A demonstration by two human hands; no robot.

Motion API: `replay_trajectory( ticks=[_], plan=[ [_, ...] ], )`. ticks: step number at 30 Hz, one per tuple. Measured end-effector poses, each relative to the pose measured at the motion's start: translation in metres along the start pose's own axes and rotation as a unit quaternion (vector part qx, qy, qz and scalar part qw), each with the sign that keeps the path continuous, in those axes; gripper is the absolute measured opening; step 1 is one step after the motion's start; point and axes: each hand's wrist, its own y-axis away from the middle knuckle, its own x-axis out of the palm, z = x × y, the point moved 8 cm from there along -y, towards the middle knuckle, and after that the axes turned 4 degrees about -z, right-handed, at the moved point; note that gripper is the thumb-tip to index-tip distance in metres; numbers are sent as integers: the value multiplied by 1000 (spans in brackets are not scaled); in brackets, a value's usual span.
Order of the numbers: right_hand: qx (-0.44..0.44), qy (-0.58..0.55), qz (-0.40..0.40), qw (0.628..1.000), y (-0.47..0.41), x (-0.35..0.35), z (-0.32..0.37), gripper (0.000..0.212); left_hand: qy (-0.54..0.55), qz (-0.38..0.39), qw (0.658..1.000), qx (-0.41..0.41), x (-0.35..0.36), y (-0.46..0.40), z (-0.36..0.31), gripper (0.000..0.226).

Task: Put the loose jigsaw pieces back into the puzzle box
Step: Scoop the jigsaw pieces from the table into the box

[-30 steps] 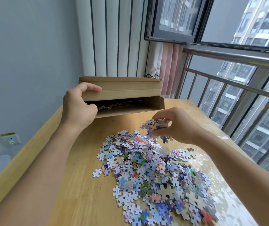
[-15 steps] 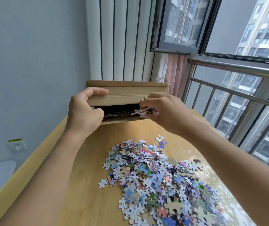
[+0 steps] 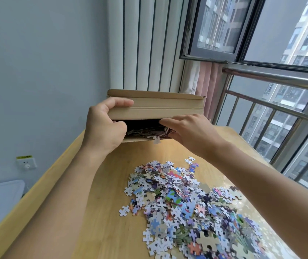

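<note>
Many loose jigsaw pieces (image 3: 183,204) heaped on wooden table (image 3: 100,212), below and nearer than both hands. Left hand (image 3: 104,128) clamped on puzzle box (image 3: 158,107) left end, thumb on the top flap. Right hand (image 3: 190,131) at box mouth, fingers curled; cannot tell if its grip holds pieces. One piece (image 3: 156,140) hangs at the lower lip. Railing (image 3: 272,107), open window (image 3: 213,28) right of right hand; wall socket (image 3: 26,162) far left.

Two bare forearms in view, no sleeves, no watch, no rings on left hand (image 3: 103,128) or right hand (image 3: 192,130).
</note>
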Motion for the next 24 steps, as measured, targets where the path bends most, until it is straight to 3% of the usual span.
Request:
replay_trajectory(
  ticks=[4, 11, 15, 17, 21, 24],
  plan=[
    [28, -36, 14, 999, -2, 8, -13, 16, 2, -2, 1000, -2, 0, 0, 1, 65],
    [78, -154, 46, 984, 1, 33, -23, 25, 1, -7, 1000, 2, 1, 0, 1, 66],
    [128, -187, 108, 968, 0, 40, -27, 43, -1, 0, 1000, 8, 3, 0, 2, 66],
    [154, -194, 124, 961, 4, 34, -36, 39, -1, 6, 1000, 9, 2, 0, 2, 67],
    [210, -208, 64, 953, 18, 12, -54, 27, -4, 7, 1000, 17, 1, 0, 1, 67],
    [173, -176, 76, 966, 31, 4, -51, 39, 7, -8, 1000, 19, 0, -2, 2, 67]
  ],
)
